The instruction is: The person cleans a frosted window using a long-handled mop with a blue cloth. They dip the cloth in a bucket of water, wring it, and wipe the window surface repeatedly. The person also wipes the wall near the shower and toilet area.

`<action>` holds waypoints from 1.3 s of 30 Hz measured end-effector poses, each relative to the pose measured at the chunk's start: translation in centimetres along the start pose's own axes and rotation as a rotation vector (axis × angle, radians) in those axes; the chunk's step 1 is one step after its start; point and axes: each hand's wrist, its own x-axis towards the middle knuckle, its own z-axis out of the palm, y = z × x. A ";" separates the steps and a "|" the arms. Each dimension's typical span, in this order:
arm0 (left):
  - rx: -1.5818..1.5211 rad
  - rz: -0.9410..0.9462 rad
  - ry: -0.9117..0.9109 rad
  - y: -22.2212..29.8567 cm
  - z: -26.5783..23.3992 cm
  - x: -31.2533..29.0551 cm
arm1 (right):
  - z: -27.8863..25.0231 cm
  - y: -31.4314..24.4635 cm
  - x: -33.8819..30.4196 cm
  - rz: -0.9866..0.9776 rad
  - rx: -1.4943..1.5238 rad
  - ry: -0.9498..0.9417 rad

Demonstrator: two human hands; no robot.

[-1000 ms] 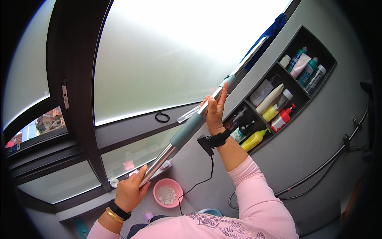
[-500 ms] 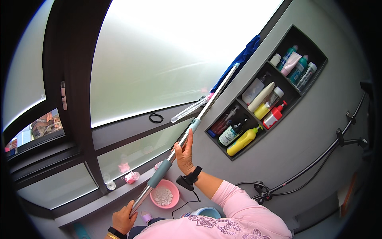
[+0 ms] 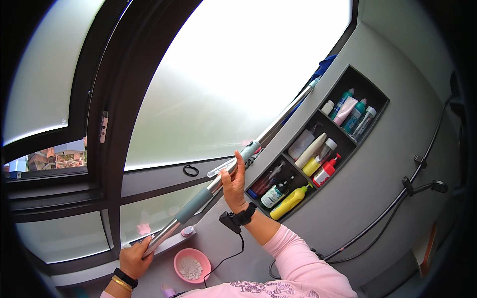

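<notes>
A long silver pole (image 3: 169, 229) with grey-green sleeves runs up and to the right across the window. Its lower end is gripped by my left hand (image 3: 134, 257), fingers wrapped round the metal. Higher up, my right hand (image 3: 234, 185) holds the same pole just below the upper sleeve, its thumb side against the shaft. At the pole's far end a blue cloth (image 3: 325, 64) lies against the right edge of the frosted window pane (image 3: 198, 99); part of the cloth shows behind the shaft. The pole's head under the cloth is hidden.
Right of the pole, a dark wall niche (image 3: 318, 144) holds several bottles and tubes. A shower hose and rail (image 3: 380, 218) run along the right wall. On the sill lie a black ring (image 3: 191, 170) and a clear-handled item (image 3: 221, 168). A pink basin (image 3: 193, 265) with white pieces stands below.
My hands and the pole have moved upward, carrying the blue cloth higher along the window's right edge. The whole view has also shifted and tilted.
</notes>
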 end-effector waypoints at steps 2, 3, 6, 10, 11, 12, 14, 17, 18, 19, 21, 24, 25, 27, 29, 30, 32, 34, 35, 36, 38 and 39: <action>-0.055 0.042 0.041 0.1 0.1 1.4 | 0.0 -1.9 1.4 -0.027 -0.026 -0.014; -0.068 0.049 0.053 0.2 0.3 2.1 | 0.0 -2.8 2.4 -0.062 -0.037 -0.021; -0.135 0.064 0.109 1.0 0.8 3.5 | -0.4 -5.3 4.8 -0.141 -0.066 -0.043; -0.165 0.053 0.131 2.2 2.0 3.2 | -1.6 -7.6 5.1 -0.178 -0.231 -0.124; -0.170 0.032 0.113 2.6 2.3 2.6 | -1.8 -8.0 4.7 -0.161 -0.217 -0.150; -0.175 0.010 0.088 3.1 2.6 1.6 | -1.9 -8.2 4.1 -0.107 -0.198 -0.159; -0.230 0.018 0.136 4.0 3.7 0.1 | -2.2 -8.7 2.5 -0.123 -0.161 -0.205; -0.278 0.003 0.081 5.0 4.5 -2.1 | -2.5 -9.6 0.7 -0.124 -0.163 -0.218; -0.375 -0.055 0.030 5.3 4.6 -2.7 | -2.6 -10.0 0.2 -0.119 -0.168 -0.221; -0.343 -0.038 0.037 5.5 4.7 -3.2 | -2.7 -10.5 -0.3 -0.099 -0.145 -0.230; -0.309 -0.001 0.056 5.6 4.7 -3.8 | -3.0 -11.5 -1.1 -0.114 -0.165 -0.225; -0.317 0.034 0.053 5.8 4.7 -4.1 | -3.6 -13.2 -2.3 -0.163 -0.210 -0.212; -0.329 0.026 0.024 6.0 4.8 -4.2 | -3.9 -13.8 -2.8 -0.189 -0.233 -0.201; -0.374 0.031 0.007 6.3 5.1 -4.2 | -4.8 -15.1 -3.6 -0.213 -0.269 -0.189; -0.437 0.080 0.004 6.8 5.5 -4.1 | -5.7 -16.4 -4.7 -0.215 -0.326 -0.167; -0.468 0.105 0.003 7.0 5.8 -4.0 | -6.3 -17.1 -5.2 -0.213 -0.334 -0.160; -0.503 0.139 -0.027 7.7 6.2 -3.7 | -7.2 -18.1 -6.0 -0.238 -0.382 -0.124; -0.558 0.151 -0.088 8.5 6.6 -3.3 | -8.4 -19.0 -6.8 -0.225 -0.366 -0.096; -0.585 0.147 -0.151 8.9 6.8 -3.0 | -9.0 -19.3 -7.1 -0.234 -0.395 -0.066; -0.585 0.168 -0.150 9.6 7.1 -2.7 | -9.8 -19.7 -7.4 -0.240 -0.416 -0.057; -0.581 0.204 -0.151 11.1 7.5 -2.2 | -11.4 -20.0 -8.1 -0.223 -0.426 0.017; -0.572 0.210 -0.200 11.9 7.7 -1.9 | -12.3 -20.1 -8.3 -0.235 -0.429 0.067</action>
